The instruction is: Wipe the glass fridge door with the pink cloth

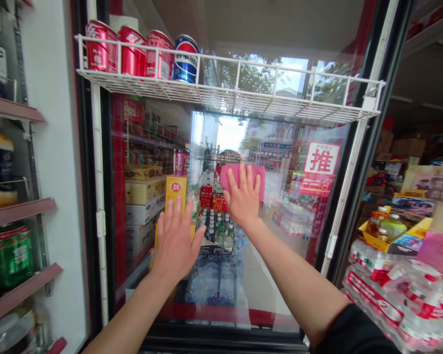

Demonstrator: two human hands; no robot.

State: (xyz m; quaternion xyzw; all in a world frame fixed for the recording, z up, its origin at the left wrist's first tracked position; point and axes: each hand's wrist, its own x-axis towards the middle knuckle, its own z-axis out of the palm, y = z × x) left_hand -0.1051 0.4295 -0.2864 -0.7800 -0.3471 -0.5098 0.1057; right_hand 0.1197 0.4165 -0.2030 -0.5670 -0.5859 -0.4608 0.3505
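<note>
My right hand [242, 199] lies spread on a pink cloth [257, 170], pressing it flat to a glass door [276, 275]. The cloth sticks out on both sides of the fingers, and my palm hides its lower middle. Lower and to the left, my left hand [177, 241] is open with its fingers apart and nothing in it. It is at the glass; I cannot tell whether the palm touches. Above both hands, a white wire rack [236, 93] crosses the door. At its left end stand several red cans [133, 51] and a blue Pepsi can [185, 59].
A red and white push sign [321, 160] is on the glass at right. Shelves with green cans [12, 255] flank the door at left. Shrink-wrapped bottles [406, 300] and a yellow display box [387, 236] stand at right. Bottles and boxes show through or reflect in the glass.
</note>
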